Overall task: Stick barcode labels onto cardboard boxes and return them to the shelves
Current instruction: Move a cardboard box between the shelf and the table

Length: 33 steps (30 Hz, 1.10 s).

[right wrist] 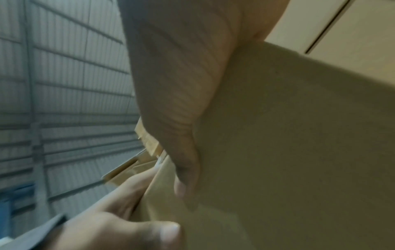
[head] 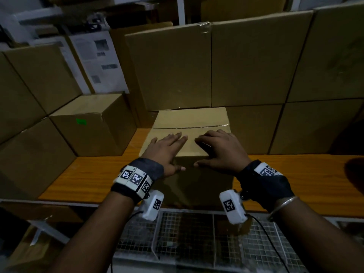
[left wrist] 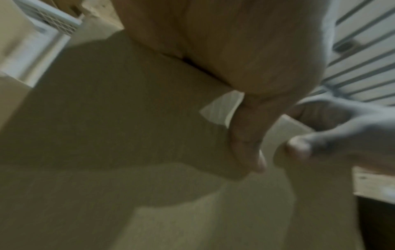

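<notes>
A plain cardboard box point(head: 189, 123) stands on the wooden shelf point(head: 88, 174) with its front face at the shelf's near edge. My left hand point(head: 180, 151) lies flat on its top near the front edge, fingers straight, thumb down on the front face. My right hand point(head: 197, 152) is beside it with bent fingers, tips on the top and thumb on the front face. The blurred left wrist view has the box point(left wrist: 107, 118) and a small white patch point(left wrist: 222, 108) by my left thumb point(left wrist: 245, 143). In the right wrist view my thumb point(right wrist: 188, 169) lies against the box point(right wrist: 299, 135).
Larger cardboard boxes point(head: 197, 66) are stacked behind and to the right. Another box point(head: 92, 134) with a green sticker point(head: 81, 121) stands at left, more boxes beyond it. Printed papers point(head: 98, 60) hang at the back left. A wire mesh surface point(head: 197, 233) lies below the shelf.
</notes>
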{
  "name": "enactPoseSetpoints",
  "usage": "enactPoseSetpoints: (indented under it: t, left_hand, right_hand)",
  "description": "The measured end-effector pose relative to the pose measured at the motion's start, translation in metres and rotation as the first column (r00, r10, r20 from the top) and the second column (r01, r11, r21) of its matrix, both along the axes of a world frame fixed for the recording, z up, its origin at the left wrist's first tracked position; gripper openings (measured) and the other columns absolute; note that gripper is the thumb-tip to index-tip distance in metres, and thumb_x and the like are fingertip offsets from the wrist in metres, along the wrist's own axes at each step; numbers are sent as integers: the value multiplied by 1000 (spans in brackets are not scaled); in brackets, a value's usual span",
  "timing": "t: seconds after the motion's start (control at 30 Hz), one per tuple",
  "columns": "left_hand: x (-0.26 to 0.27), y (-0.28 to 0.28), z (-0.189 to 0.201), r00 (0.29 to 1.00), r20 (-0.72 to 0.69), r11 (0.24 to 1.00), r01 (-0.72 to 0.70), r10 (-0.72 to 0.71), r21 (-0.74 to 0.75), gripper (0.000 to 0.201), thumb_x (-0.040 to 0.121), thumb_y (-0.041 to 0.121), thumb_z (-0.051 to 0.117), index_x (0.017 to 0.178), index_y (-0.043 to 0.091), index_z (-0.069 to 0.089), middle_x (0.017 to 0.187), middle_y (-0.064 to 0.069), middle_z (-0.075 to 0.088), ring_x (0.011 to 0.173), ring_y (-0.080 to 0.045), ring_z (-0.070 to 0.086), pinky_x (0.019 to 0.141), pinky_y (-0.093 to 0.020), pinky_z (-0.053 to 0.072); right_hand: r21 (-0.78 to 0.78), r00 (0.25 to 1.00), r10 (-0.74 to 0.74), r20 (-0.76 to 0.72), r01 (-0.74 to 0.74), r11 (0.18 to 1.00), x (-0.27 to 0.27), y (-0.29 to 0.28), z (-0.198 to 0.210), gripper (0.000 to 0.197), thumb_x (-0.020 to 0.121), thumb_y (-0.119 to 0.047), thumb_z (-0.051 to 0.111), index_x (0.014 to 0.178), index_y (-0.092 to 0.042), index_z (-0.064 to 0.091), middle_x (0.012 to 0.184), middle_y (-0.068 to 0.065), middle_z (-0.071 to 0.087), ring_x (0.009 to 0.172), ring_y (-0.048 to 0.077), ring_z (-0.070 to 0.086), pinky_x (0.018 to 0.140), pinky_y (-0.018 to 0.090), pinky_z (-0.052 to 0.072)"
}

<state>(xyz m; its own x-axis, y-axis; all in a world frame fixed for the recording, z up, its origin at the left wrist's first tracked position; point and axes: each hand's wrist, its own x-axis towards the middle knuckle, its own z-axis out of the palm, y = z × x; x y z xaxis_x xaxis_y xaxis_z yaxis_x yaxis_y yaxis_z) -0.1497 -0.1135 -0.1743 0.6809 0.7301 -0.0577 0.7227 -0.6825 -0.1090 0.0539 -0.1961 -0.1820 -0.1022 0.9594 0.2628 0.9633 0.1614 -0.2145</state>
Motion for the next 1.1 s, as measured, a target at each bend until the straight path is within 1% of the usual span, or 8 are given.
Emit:
enactPoseSetpoints:
  t: [0.23, 0.4, 0.5, 0.63, 0.83, 0.93, 1.03, 1.1]
  left_hand:
    - [-9, 14, 9, 992, 43, 990, 118, -115, -79, 92, 86, 63, 57, 155, 35, 3, 164, 7, 1, 150, -18, 7, 118, -47, 15]
    - [-23, 32, 13, 968, 72, 956, 249, -240, -158, 102, 79, 43, 74, 154, 35, 6, 163, 8, 4, 150, -18, 7, 120, -48, 19]
    - [-32, 31, 12, 959, 80, 951, 281, -273, -131, 102, 80, 40, 75, 154, 35, 6, 163, 8, 3, 150, -18, 6, 120, -51, 15]
    - [-50, 32, 6, 964, 160, 969, 231, -214, -92, 97, 79, 49, 73, 153, 41, 10, 163, 12, 7, 150, -18, 6, 118, -56, 9]
    - [-54, 33, 7, 949, 255, 956, 236, -187, -176, 96, 79, 40, 77, 153, 34, 17, 163, 8, 11, 150, -18, 6, 119, -56, 8]
    - [-55, 32, 7, 944, 268, 954, 242, -190, -176, 93, 80, 42, 75, 154, 32, 19, 163, 7, 13, 150, -17, 8, 119, -54, 8]
    - [-63, 33, 15, 921, 368, 927, 245, -129, -286, 77, 88, 47, 66, 152, 27, 29, 160, 2, 22, 146, -23, 21, 118, -43, 20]
    - [-72, 38, 19, 830, 557, 851, 280, 18, -444, 56, 94, 36, 59, 146, 26, 42, 151, -1, 40, 137, -24, 38, 112, -34, 32]
  right_hand:
    - [-27, 997, -80, -13, 80, 996, -5, 2, 0, 77, 75, -61, 75, 143, -37, 47, 136, -12, 50, 122, 12, 42, 95, 34, 36]
    - [-50, 994, -104, -27, 102, 993, -8, 0, 4, 75, 76, -54, 77, 143, -37, 47, 138, -13, 49, 122, 11, 43, 98, 35, 37]
    - [-66, 991, -131, -23, 130, 989, -12, -1, 7, 77, 75, -51, 80, 143, -37, 47, 138, -12, 50, 123, 11, 43, 102, 39, 38]
    - [-100, 986, -169, -9, 167, 981, -17, -4, 11, 80, 74, -51, 81, 145, -37, 46, 138, -11, 50, 125, 13, 42, 101, 42, 38]
    - [-133, 965, -263, 17, 263, 956, -36, -4, 12, 87, 75, -34, 84, 149, -35, 39, 148, -8, 43, 135, 18, 37, 109, 43, 34]
    - [-131, 968, -250, -8, 247, 960, -55, -4, 6, 86, 78, -34, 80, 152, -38, 35, 159, -12, 32, 145, 16, 25, 119, 48, 21]
    - [-62, 963, -267, -28, 264, 962, -68, -3, -1, 77, 83, -52, 72, 151, -37, 38, 158, -13, 35, 145, 12, 27, 121, 47, 20]
    - [-8, 962, -263, -72, 263, 965, -67, -5, -3, 72, 83, -57, 72, 147, -37, 47, 153, -12, 44, 141, 12, 36, 117, 50, 30]
